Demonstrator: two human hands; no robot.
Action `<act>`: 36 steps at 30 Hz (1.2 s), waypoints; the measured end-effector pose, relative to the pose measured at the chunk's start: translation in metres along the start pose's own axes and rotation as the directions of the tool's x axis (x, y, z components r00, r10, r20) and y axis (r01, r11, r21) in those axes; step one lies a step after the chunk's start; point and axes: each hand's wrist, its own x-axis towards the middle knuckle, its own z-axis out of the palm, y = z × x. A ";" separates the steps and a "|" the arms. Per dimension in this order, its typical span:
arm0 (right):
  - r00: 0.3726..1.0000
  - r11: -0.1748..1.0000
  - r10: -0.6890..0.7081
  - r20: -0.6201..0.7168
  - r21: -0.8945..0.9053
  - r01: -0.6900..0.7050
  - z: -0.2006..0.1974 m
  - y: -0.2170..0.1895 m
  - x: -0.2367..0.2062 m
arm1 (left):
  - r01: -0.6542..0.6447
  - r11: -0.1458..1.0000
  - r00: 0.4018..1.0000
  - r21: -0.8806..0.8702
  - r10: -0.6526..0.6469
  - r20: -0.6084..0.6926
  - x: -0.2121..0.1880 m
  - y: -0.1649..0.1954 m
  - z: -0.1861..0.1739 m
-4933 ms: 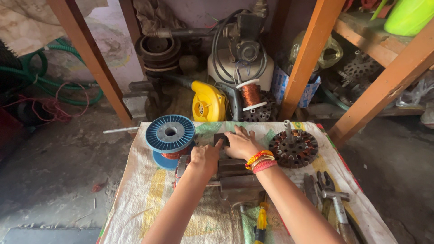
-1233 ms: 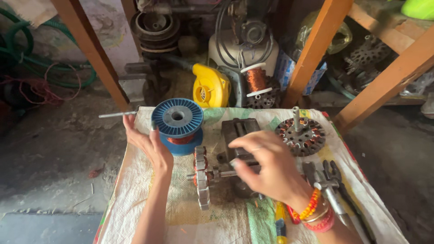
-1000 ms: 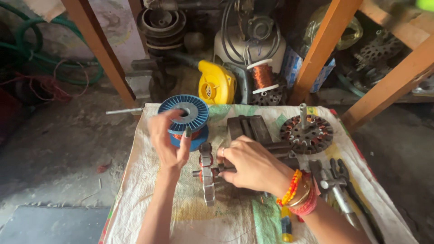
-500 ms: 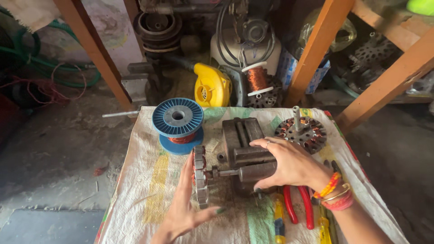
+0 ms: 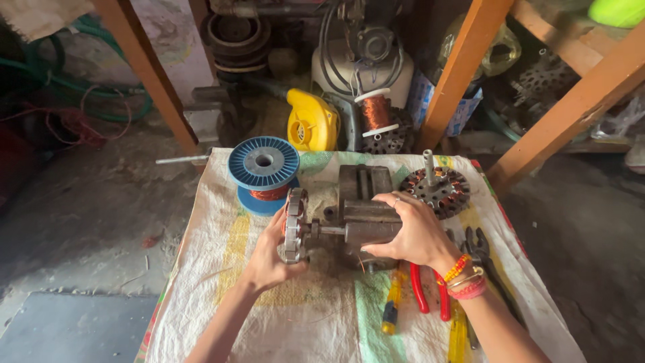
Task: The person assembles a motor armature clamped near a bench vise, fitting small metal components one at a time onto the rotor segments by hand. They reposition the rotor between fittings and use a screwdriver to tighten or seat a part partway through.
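A grey metal vise-like winding machine (image 5: 359,215) lies on a cloth-covered table (image 5: 201,282). A round toothed stator (image 5: 293,225) sits on its shaft at the left end. My left hand (image 5: 269,259) cups that stator from below and behind. Over the machine's right part, my right hand (image 5: 413,232), with beaded bracelets at the wrist, grips the body. A blue spool of copper wire (image 5: 264,171) stands just behind the stator.
A second wound stator with a shaft (image 5: 440,189) rests at the back right. Red-handled pliers (image 5: 426,296), a yellow screwdriver (image 5: 391,309) and dark pliers (image 5: 484,252) lie near my right wrist. Orange wooden posts (image 5: 463,67), a yellow blower (image 5: 310,124) and motor parts stand behind.
My left hand left the blue spool, dropped to the cloth with fingers spread, then came up onto the stator. My right hand stayed on the machine.
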 end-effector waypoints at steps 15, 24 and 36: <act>0.953 0.998 -0.065 0.297 0.023 0.061 -0.028 0.022 0.031 | -0.135 0.954 0.987 0.267 0.152 -0.043 0.001 -0.010 0.018; 0.998 0.999 -0.021 0.067 0.037 0.019 -0.014 0.022 0.014 | -0.086 0.967 0.996 0.240 0.084 0.020 0.021 -0.018 0.008; 0.970 0.996 -0.089 0.225 -0.011 0.094 -0.027 0.040 0.034 | -0.021 0.922 1.000 0.386 0.017 0.014 0.018 -0.008 0.016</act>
